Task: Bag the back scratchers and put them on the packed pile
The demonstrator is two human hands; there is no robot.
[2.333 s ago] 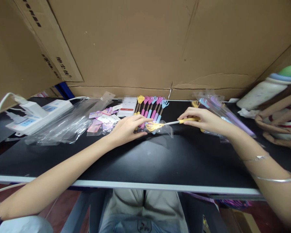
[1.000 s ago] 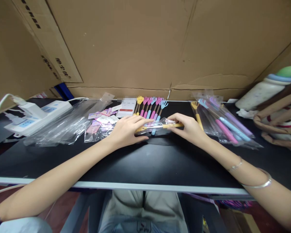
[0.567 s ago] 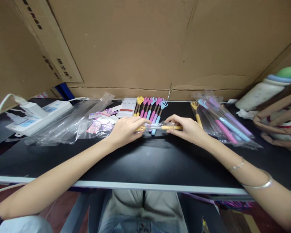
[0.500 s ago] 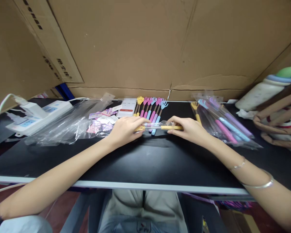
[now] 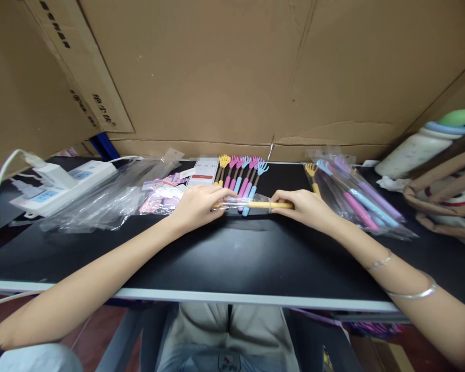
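Observation:
Between my hands lies a yellow back scratcher, level and partly inside a clear plastic sleeve. My left hand is closed round the sleeved end, so the claw is hidden. At the other end my right hand pinches the yellow handle and the sleeve's edge. Just behind them, several unwrapped back scratchers in yellow, pink and blue lie side by side, claws away from me. To the right of my right hand are several bagged back scratchers and a yellow one.
Empty clear sleeves are piled at the left, beside a white power strip with plugs and cables. Small pink-purple cards and a phone lie nearby. A bottle and a brown bag stand right; cardboard walls the back.
The yellow back scratcher has slid left, deeper into the sleeve, its yellow handle now nearer my left hand. My right hand has shifted slightly along the handle; my left hand has barely moved.

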